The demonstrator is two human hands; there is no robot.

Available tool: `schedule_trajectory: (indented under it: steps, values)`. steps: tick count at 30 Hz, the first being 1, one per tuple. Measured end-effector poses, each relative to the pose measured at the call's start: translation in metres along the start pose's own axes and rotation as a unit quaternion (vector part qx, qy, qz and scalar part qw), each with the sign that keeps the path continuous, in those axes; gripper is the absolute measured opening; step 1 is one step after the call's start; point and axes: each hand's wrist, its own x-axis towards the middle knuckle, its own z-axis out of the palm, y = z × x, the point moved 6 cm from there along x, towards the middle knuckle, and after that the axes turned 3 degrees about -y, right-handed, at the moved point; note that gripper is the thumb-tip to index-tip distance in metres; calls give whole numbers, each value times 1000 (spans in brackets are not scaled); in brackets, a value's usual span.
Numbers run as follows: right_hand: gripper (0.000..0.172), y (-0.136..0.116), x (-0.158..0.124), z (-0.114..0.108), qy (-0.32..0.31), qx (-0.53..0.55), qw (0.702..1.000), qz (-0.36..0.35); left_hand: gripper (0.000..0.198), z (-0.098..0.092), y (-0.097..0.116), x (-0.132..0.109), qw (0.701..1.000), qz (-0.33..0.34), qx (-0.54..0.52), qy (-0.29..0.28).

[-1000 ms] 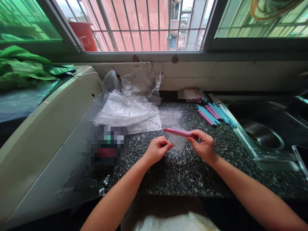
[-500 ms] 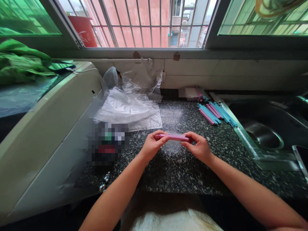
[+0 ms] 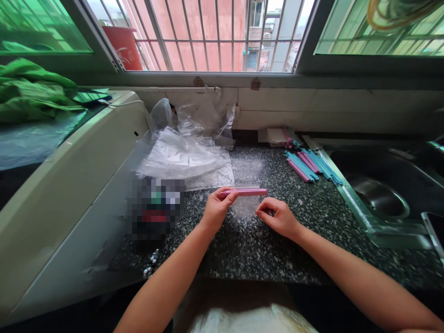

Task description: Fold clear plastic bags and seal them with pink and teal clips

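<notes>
A long pink clip [image 3: 250, 192] lies crosswise in my left hand [image 3: 215, 210], pinched at its left end between thumb and fingers. From the clip hangs a small clear plastic bag [image 3: 247, 206], over the speckled dark counter. My right hand [image 3: 277, 216] is just below and right of the clip's free end. Its thumb and index finger are pressed together at the bag's lower right edge, and whatever they hold, if anything, is too small to make out.
Clear plastic bags [image 3: 183, 155] are heaped at the back left. Pink and blue clips [image 3: 301, 166] lie in rows at the back right, beside a metal sink [image 3: 378, 194]. A blurred-out item [image 3: 156, 208] sits left of my left hand, near a white appliance [image 3: 69, 185].
My right hand has let go of the clip's right end and moved down and slightly left. The clip is now held by my left hand alone.
</notes>
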Motion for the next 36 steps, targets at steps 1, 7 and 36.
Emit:
schedule_trajectory:
  steps: [1, 7, 36]
  values:
    - [11, 1, 0, -5, 26, -12, 1000, -1, 30, 0, 1, 0, 1000, 3, 12, 4]
    - [18, -17, -5, -36, 167, -175, 964, -110, 32, 5, 0, -1, 998, -8, 53, -13]
    - [30, 116, 107, -124, 67, -379, 877, 289, 52, 133, -33, 161, 993, -34, 114, -27]
